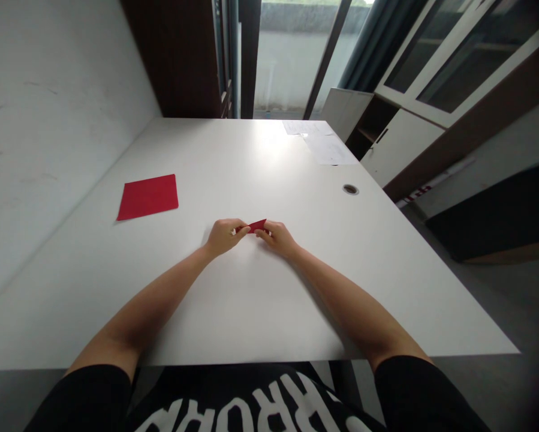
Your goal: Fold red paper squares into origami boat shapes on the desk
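Note:
A small folded piece of red paper [257, 226] is held between my two hands, near the middle of the white table [251, 300]. My left hand [225, 236] pinches its left end between thumb and fingers. At the right end, my right hand [277, 236] grips it the same way. Parts of the paper are covered by my fingers, so its full shape cannot be seen. A larger flat red sheet [148, 197] lies on the table to the left, touched by neither hand.
White papers [330, 149] lie at the table's far right corner. A round cable hole [351, 189] is set in the tabletop near the right edge. A wall [62, 90] borders the left side, and an open cabinet [370, 123] stands beyond the right edge.

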A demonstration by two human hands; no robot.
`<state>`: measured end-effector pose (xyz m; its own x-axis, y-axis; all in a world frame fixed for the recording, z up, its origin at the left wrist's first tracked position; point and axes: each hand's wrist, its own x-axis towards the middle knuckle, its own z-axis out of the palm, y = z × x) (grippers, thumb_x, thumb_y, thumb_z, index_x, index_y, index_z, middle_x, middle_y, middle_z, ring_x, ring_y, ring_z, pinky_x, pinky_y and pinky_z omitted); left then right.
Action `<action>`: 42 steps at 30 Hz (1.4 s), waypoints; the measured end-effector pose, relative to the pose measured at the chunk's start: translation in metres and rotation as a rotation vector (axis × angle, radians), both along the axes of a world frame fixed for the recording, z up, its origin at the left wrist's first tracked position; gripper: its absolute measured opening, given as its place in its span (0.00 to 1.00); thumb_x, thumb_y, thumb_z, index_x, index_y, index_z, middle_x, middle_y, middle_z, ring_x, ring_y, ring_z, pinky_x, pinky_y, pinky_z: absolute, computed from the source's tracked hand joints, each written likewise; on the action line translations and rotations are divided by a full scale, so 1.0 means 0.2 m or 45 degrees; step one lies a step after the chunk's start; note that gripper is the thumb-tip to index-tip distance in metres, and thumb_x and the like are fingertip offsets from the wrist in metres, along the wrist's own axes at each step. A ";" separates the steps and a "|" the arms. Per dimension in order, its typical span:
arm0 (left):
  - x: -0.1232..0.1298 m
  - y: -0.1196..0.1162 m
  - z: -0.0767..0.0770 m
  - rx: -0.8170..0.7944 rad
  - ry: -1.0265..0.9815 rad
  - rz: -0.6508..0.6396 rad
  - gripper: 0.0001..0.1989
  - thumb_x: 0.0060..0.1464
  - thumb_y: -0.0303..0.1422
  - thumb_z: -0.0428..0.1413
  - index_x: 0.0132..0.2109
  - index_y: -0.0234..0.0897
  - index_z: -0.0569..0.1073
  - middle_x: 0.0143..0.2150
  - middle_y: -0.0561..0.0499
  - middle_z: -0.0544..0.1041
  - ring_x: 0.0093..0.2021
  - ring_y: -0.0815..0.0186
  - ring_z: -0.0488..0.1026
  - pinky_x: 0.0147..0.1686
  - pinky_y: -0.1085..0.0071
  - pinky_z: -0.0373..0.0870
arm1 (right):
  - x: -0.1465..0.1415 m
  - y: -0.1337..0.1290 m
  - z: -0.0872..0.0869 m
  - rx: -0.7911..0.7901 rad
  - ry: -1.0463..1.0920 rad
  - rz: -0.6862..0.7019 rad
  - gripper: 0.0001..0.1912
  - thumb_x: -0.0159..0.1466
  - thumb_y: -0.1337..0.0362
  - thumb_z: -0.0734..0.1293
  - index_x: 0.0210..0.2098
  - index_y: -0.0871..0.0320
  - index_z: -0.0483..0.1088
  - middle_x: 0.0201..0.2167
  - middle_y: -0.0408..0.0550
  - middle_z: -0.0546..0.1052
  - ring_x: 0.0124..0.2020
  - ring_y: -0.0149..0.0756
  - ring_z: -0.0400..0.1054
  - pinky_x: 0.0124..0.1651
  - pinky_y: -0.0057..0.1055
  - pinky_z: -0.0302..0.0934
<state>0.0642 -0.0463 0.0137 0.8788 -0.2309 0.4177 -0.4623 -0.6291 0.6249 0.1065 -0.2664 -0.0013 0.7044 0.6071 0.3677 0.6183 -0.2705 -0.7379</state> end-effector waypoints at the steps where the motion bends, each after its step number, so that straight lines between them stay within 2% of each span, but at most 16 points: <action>1: 0.00 0.00 0.00 0.046 -0.016 0.000 0.13 0.64 0.41 0.56 0.36 0.38 0.80 0.30 0.52 0.80 0.28 0.68 0.71 0.32 0.72 0.63 | 0.00 0.00 0.00 -0.031 -0.024 0.014 0.14 0.70 0.56 0.63 0.39 0.58 0.76 0.30 0.46 0.77 0.28 0.33 0.65 0.34 0.30 0.57; 5: 0.01 0.00 0.01 0.129 -0.021 -0.006 0.20 0.66 0.43 0.52 0.29 0.37 0.75 0.24 0.54 0.72 0.25 0.69 0.64 0.29 0.71 0.56 | -0.01 0.02 -0.01 -0.067 0.010 0.046 0.14 0.71 0.56 0.61 0.35 0.57 0.71 0.27 0.44 0.74 0.28 0.32 0.64 0.34 0.29 0.56; 9: 0.00 -0.02 0.03 0.018 0.030 0.061 0.21 0.66 0.41 0.51 0.26 0.36 0.69 0.22 0.56 0.66 0.23 0.71 0.59 0.28 0.71 0.52 | -0.02 0.03 0.01 0.004 0.104 0.034 0.16 0.72 0.55 0.59 0.30 0.56 0.66 0.25 0.43 0.72 0.27 0.31 0.64 0.34 0.29 0.55; 16: 0.00 -0.03 0.01 -0.202 0.228 0.032 0.17 0.62 0.39 0.53 0.27 0.36 0.68 0.22 0.57 0.64 0.24 0.72 0.58 0.27 0.72 0.52 | -0.02 0.02 0.03 -0.043 0.189 0.089 0.19 0.72 0.52 0.58 0.28 0.55 0.60 0.22 0.39 0.66 0.24 0.29 0.58 0.31 0.29 0.52; 19: 0.01 -0.02 0.00 -0.216 0.295 -0.013 0.19 0.63 0.41 0.52 0.25 0.37 0.63 0.21 0.58 0.61 0.24 0.72 0.57 0.27 0.72 0.51 | -0.02 0.02 0.03 -0.070 0.242 0.152 0.20 0.72 0.49 0.57 0.28 0.55 0.59 0.22 0.38 0.63 0.24 0.29 0.55 0.30 0.29 0.51; 24: 0.03 -0.02 0.00 -0.257 0.286 0.008 0.21 0.63 0.43 0.51 0.25 0.38 0.58 0.22 0.58 0.58 0.24 0.72 0.54 0.26 0.72 0.50 | -0.03 0.02 0.03 -0.018 0.339 0.122 0.24 0.71 0.46 0.58 0.26 0.56 0.61 0.22 0.39 0.65 0.24 0.29 0.56 0.30 0.29 0.50; 28: 0.04 -0.01 -0.02 -0.379 0.352 -0.061 0.21 0.62 0.43 0.52 0.25 0.38 0.58 0.22 0.58 0.58 0.24 0.72 0.54 0.26 0.73 0.50 | -0.03 0.02 0.04 0.005 0.434 0.175 0.25 0.70 0.43 0.59 0.27 0.55 0.59 0.22 0.38 0.63 0.24 0.29 0.54 0.29 0.29 0.50; 33: 0.05 0.00 -0.03 -0.636 0.432 -0.181 0.20 0.58 0.43 0.57 0.27 0.38 0.59 0.22 0.59 0.57 0.24 0.73 0.53 0.25 0.74 0.51 | -0.03 0.00 0.06 -0.018 0.573 0.299 0.25 0.70 0.42 0.59 0.27 0.55 0.59 0.21 0.37 0.59 0.24 0.28 0.51 0.28 0.28 0.48; 35: 0.05 -0.01 -0.03 -0.707 0.478 -0.214 0.18 0.58 0.43 0.58 0.29 0.38 0.63 0.22 0.59 0.60 0.23 0.73 0.56 0.25 0.74 0.52 | -0.02 0.00 0.06 -0.001 0.580 0.269 0.25 0.70 0.43 0.60 0.26 0.56 0.60 0.21 0.37 0.60 0.24 0.28 0.52 0.28 0.29 0.48; 38: 0.05 -0.01 -0.03 -0.777 0.532 -0.245 0.16 0.57 0.43 0.61 0.33 0.37 0.66 0.23 0.58 0.66 0.24 0.73 0.62 0.26 0.74 0.57 | -0.01 0.01 0.03 0.107 0.516 0.100 0.25 0.70 0.43 0.60 0.26 0.56 0.62 0.23 0.39 0.65 0.25 0.29 0.56 0.30 0.29 0.51; 42: 0.04 0.00 -0.04 -0.659 0.639 -0.255 0.12 0.56 0.39 0.60 0.33 0.36 0.69 0.23 0.56 0.70 0.23 0.72 0.65 0.26 0.75 0.59 | 0.01 0.02 -0.01 0.194 0.397 -0.113 0.24 0.69 0.44 0.61 0.28 0.56 0.64 0.24 0.41 0.67 0.28 0.31 0.57 0.32 0.30 0.53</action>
<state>0.0732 -0.0473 0.0056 0.9542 -0.2891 0.0765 -0.1188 -0.1315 0.9842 0.1090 -0.2633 -0.0024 0.8445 0.4934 0.2081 0.3359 -0.1856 -0.9234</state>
